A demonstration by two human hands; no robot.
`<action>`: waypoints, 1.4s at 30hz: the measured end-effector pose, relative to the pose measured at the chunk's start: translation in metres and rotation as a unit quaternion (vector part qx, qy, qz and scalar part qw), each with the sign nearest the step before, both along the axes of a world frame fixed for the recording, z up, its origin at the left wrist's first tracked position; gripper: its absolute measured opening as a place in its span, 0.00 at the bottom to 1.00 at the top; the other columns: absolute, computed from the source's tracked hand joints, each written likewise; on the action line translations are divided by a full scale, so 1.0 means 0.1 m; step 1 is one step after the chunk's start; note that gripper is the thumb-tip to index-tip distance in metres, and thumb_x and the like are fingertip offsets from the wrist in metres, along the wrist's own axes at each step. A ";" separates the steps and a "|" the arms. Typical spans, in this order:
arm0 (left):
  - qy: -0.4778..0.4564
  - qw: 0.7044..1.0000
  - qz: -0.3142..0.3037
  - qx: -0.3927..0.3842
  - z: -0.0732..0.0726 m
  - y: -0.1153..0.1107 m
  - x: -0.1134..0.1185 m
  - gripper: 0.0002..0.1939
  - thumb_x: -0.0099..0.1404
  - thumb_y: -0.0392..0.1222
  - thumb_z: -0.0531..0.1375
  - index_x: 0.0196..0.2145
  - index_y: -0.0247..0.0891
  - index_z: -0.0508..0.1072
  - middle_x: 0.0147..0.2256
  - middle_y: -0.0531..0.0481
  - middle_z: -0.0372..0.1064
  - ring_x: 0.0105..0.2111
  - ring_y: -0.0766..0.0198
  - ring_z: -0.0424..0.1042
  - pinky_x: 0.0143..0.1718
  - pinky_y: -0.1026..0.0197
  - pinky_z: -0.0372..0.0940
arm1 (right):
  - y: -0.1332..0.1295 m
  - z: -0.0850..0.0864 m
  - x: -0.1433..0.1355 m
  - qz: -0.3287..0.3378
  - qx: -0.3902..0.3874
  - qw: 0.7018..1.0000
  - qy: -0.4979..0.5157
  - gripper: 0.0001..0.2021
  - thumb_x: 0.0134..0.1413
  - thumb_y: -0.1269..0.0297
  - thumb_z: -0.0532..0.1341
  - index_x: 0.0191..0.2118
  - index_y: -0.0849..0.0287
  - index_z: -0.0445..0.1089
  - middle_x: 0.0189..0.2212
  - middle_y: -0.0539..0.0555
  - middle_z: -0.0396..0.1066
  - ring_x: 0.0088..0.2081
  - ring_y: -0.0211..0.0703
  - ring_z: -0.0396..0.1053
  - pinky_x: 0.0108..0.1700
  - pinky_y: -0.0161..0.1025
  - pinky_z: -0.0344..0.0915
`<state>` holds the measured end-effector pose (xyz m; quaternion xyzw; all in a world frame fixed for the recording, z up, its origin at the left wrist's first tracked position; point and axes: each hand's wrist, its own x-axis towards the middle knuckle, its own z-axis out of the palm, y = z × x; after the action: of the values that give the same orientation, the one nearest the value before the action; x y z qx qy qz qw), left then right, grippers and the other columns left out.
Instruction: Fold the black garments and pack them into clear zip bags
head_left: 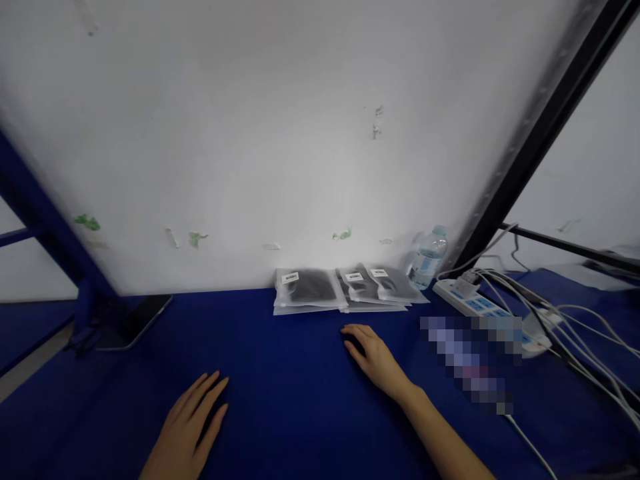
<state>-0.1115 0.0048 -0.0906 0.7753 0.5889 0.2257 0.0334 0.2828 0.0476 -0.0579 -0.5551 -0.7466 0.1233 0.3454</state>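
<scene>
My left hand [193, 427] rests on the blue tabletop [280, 413] at the lower left, fingers apart, holding nothing. To the right of the middle, my right hand [373, 360] lies on the same surface with its fingers slightly bent and the thumb apart, nothing visible in it. Just beyond the right hand, frosted zip bags with dark contents and white barcode labels lie against the wall. One stack of bags [313, 290] is on the left, and overlapping bags [370, 290] lie beside it. Neither hand touches them.
A phone [147, 319] lies at the left by the blue frame post. At the right stand a clear water bottle [429, 260] and a white power strip [473, 303] with plugs and tangled cables [575, 333]. A pixelated patch covers something in front of the strip.
</scene>
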 end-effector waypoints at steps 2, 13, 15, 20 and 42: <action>-0.001 1.000 0.004 -0.002 0.01 0.00 0.00 0.22 0.70 0.51 0.48 0.59 0.48 0.66 0.60 0.51 0.62 0.61 0.51 0.57 0.56 0.43 0.62 | 0.00 0.00 0.00 -0.001 -0.002 1.000 0.000 0.12 0.62 0.64 0.54 0.49 0.53 0.69 0.49 0.56 0.70 0.52 0.47 0.67 0.56 0.48 0.63; -0.001 1.000 -0.003 0.008 0.04 0.00 0.01 0.22 0.69 0.50 0.48 0.58 0.49 0.67 0.59 0.51 0.63 0.61 0.51 0.59 0.56 0.43 0.62 | 0.00 -0.01 -0.01 -0.001 -0.001 1.000 -0.001 0.12 0.62 0.64 0.54 0.49 0.53 0.69 0.49 0.56 0.70 0.52 0.47 0.67 0.56 0.48 0.63; 0.001 1.000 -0.006 0.007 0.03 0.00 0.01 0.22 0.70 0.50 0.48 0.58 0.49 0.66 0.59 0.52 0.63 0.61 0.52 0.59 0.57 0.43 0.62 | 0.00 -0.01 -0.01 0.001 -0.001 1.000 -0.003 0.12 0.62 0.64 0.54 0.49 0.54 0.69 0.49 0.56 0.70 0.52 0.47 0.67 0.56 0.49 0.63; -0.005 1.000 0.000 0.011 0.01 -0.01 0.00 0.22 0.69 0.51 0.49 0.58 0.50 0.67 0.59 0.51 0.63 0.61 0.51 0.59 0.55 0.44 0.63 | 0.01 -0.01 0.00 0.003 0.005 1.000 -0.007 0.12 0.62 0.65 0.54 0.49 0.53 0.69 0.49 0.56 0.70 0.52 0.47 0.67 0.56 0.49 0.63; -0.012 1.000 -0.002 0.005 0.09 -0.02 0.06 0.21 0.70 0.49 0.48 0.57 0.47 0.68 0.59 0.50 0.64 0.60 0.50 0.59 0.56 0.42 0.62 | 0.13 0.11 -0.13 -0.076 -0.140 0.937 0.310 0.04 0.49 0.66 0.63 0.32 0.55 0.75 0.36 0.53 0.74 0.45 0.48 0.70 0.54 0.46 0.63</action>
<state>-0.1057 0.0033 -0.0819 0.7739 0.5856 0.2383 0.0371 0.2693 0.0605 -0.0466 -0.5870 -0.5331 0.3665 0.4868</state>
